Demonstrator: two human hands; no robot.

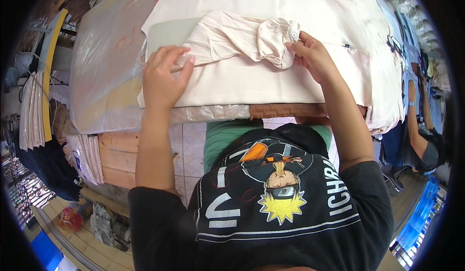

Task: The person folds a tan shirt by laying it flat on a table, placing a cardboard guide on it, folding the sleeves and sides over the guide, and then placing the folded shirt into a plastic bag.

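Observation:
A cream shirt (271, 84) lies spread over the table, with its sleeve (223, 36) stretched crosswise on top. At the sleeve's right end is a gathered cuff (277, 38) with a small white button. My right hand (312, 55) pinches this cuff between thumb and fingers. My left hand (167, 72) rests by the sleeve's left end, its thumb and fingers apart and curved; some fingertips lie close to or on the cloth. A flat pale grey-green panel (169, 34) shows beneath the sleeve, partly covered by it.
Clear plastic sheeting (104, 62) covers the table's left part. Folded cream garments (87, 157) are at the lower left, beside wooden boards (118, 154). A yellow-edged upright board (48, 82) stands at far left. On the right, another person's arm (412, 121) reaches up among hanging clothes.

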